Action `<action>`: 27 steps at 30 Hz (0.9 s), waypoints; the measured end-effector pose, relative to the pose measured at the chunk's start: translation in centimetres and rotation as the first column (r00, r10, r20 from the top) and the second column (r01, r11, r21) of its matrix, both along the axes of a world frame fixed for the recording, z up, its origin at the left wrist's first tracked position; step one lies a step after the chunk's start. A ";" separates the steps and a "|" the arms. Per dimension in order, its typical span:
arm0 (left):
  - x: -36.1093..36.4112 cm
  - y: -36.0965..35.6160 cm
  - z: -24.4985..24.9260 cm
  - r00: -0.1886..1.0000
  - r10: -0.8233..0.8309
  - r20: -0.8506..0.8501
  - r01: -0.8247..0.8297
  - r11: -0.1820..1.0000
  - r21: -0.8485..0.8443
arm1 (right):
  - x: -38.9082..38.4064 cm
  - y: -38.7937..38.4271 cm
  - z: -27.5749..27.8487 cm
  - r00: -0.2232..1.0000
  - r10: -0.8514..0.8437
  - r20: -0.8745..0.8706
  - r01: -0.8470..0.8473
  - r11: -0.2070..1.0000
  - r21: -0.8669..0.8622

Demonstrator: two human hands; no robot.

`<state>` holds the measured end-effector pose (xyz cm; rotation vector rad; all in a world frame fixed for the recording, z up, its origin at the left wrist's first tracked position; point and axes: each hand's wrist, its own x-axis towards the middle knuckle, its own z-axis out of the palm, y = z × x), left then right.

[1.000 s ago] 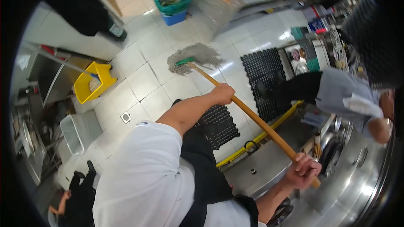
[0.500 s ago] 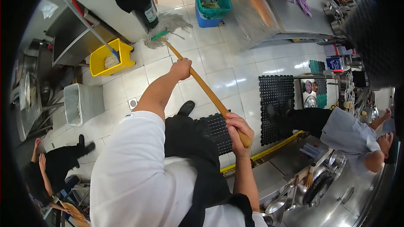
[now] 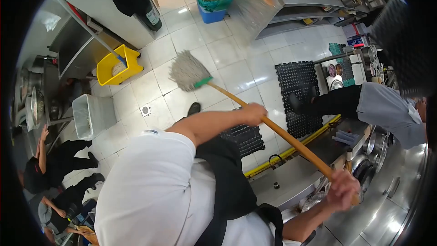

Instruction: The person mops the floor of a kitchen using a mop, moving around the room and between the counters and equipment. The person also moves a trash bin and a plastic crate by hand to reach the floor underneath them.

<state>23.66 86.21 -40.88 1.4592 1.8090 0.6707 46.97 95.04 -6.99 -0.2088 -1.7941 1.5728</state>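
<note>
A mop spans the middle of the view, its wooden handle (image 3: 296,145) slanting from lower right to upper left. The grey string mop head (image 3: 189,72), with a green clamp, lies spread on the tiled floor. My left hand (image 3: 253,114) is closed around the handle about midway along. Near the handle's top end, my right hand (image 3: 343,189) is wrapped around it, beside the steel counter.
A yellow mop bucket (image 3: 119,65), a clear plastic bin (image 3: 94,117) and a blue bin with green liner (image 3: 212,0) stand on the floor. Black mats (image 3: 298,95) lie to the right, where a person in grey (image 3: 387,109) stands. Two people are at lower left.
The mop head has moved from beside the wall towards me across the tiles. Both hands have shifted right with the handle, my right hand also lower. A second person shows at lower left.
</note>
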 end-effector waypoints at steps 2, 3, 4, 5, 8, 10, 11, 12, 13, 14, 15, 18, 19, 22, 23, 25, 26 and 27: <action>4.8 1.9 2.0 0.991 -0.053 0.124 0.036 0.990 0.133 | 2.1 0.1 3.0 0.998 0.024 -0.066 -0.020 0.998 0.053; 7.0 2.6 2.7 0.983 -0.051 0.175 0.015 0.979 0.203 | 2.7 -0.1 4.2 0.998 0.027 -0.061 -0.024 0.998 0.058; 8.5 3.0 3.4 0.973 -0.053 0.225 -0.010 0.963 0.271 | 3.1 -0.3 5.3 0.996 0.051 -0.067 -0.045 0.995 0.085; 9.2 3.4 4.0 0.972 -0.050 0.230 -0.015 0.962 0.274 | 3.4 -0.5 5.9 0.994 0.076 -0.073 -0.068 0.991 0.112; 8.8 3.7 6.0 0.950 -0.154 0.271 0.110 0.979 0.172 | 3.0 -0.9 5.9 0.992 -0.005 -0.125 0.022 0.990 0.138; 7.7 3.4 6.5 0.949 -0.247 0.196 0.223 0.965 0.139 | 2.5 -0.9 5.7 0.988 -0.029 -0.150 0.046 0.992 0.114; 6.8 2.8 6.8 0.954 -0.229 0.193 0.204 0.969 0.140 | 1.9 -0.7 5.3 0.982 -0.058 -0.182 0.075 0.994 0.086; 5.8 1.6 7.1 0.960 -0.200 0.196 0.178 0.976 0.122 | 1.2 -1.0 4.9 0.981 -0.040 -0.187 0.056 0.995 0.083; 4.8 0.4 7.2 0.964 -0.172 0.201 0.153 0.983 0.106 | 0.6 -1.4 4.4 0.979 -0.056 -0.196 0.069 0.996 0.062; 3.7 -0.6 6.6 0.968 -0.151 0.203 0.131 0.985 0.109 | -0.2 -1.6 4.1 0.977 -0.068 -0.200 0.079 0.996 0.045; 2.5 -1.7 5.6 0.979 -0.135 0.151 0.122 0.988 0.095 | -1.4 -2.1 3.7 0.979 -0.046 -0.197 0.056 0.997 0.047; -2.9 -6.6 4.9 0.998 -0.040 0.049 0.038 0.999 0.032 | -5.5 -5.3 1.5 0.976 -0.071 -0.205 0.059 0.996 -0.063; -4.6 -8.2 3.9 0.999 0.032 0.024 -0.033 0.998 0.061 | -7.3 -6.3 0.8 0.977 -0.014 -0.213 -0.005 0.996 -0.089; -10.7 -13.2 2.6 0.975 0.221 -0.030 -0.219 0.974 0.055 | -13.0 -10.1 -1.4 0.972 0.114 -0.204 -0.131 0.989 -0.074; -12.8 -14.8 1.0 0.961 0.270 -0.058 -0.266 0.961 0.072 | -14.7 -11.6 -2.2 0.969 0.162 -0.185 -0.172 0.984 -0.041; -17.1 -18.0 -0.7 0.935 0.324 -0.141 -0.317 0.946 0.071 | -17.7 -14.0 -4.6 0.958 0.221 -0.180 -0.233 0.971 -0.047; -19.2 -19.7 -0.8 0.923 0.332 -0.195 -0.328 0.943 0.052 | -18.7 -15.2 -6.4 0.977 0.177 -0.117 -0.177 0.984 0.006; -21.1 -21.4 -1.4 0.898 0.367 -0.243 -0.363 0.930 0.063 | -19.7 -16.6 -8.0 0.990 0.127 -0.058 -0.124 0.990 0.065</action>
